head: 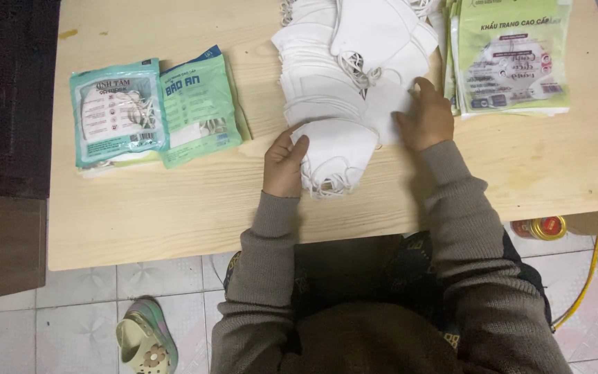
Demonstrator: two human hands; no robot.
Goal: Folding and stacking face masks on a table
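Head view shows left hand (284,166) pinching folded white masks (333,156) for separation, right hand (425,119) at two o'clock pressing flat-fingered, steadying the mask pile (340,76).

The fanned row of white folded face masks (327,90) runs off the top edge, so its far end cannot be seen. The stack of green printed plastic packets (510,59) at the right is also cut by the top edge. The left hand (284,166) hides its fingertips under the nearest mask, and the right hand (425,118) covers part of another. Under the two teal and green packets (153,111) at the left, more lie mostly hidden. A red and gold round tin (541,227) is partly concealed by the pale wooden tabletop (174,208).
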